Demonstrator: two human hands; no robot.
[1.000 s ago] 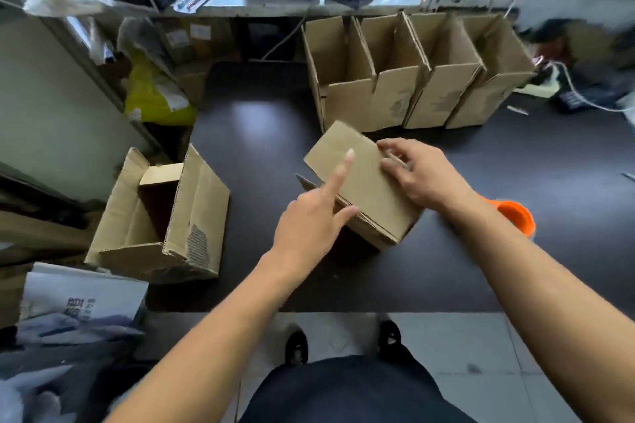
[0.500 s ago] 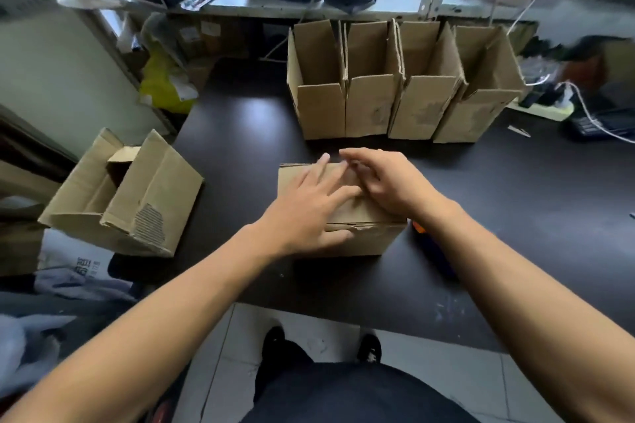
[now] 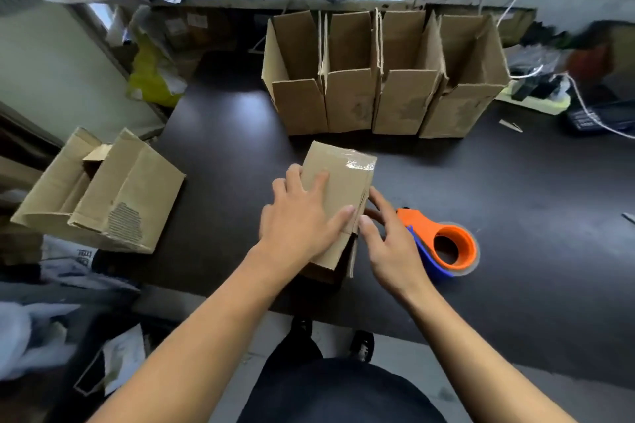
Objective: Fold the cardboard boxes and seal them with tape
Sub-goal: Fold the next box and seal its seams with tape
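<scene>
A small cardboard box (image 3: 343, 175) lies on the dark table (image 3: 515, 216) in front of me, with shiny clear tape across its far end. My left hand (image 3: 302, 220) rests flat on top of the box, fingers spread. My right hand (image 3: 388, 244) sits at the box's right edge, fingers extended and touching its side flap. Just right of that hand lies an orange and blue tape dispenser (image 3: 446, 247), which neither hand holds.
Several open folded boxes (image 3: 381, 99) stand in a row at the back of the table. A larger open box (image 3: 103, 192) lies on its side at the left edge. Cables and a keyboard (image 3: 598, 117) are at the far right. Shelving runs behind.
The box has been turned so its taped end points away from me. My left hand now lies flat on top; my right hand has dropped to the box's right side, uncovering the tape dispenser.
</scene>
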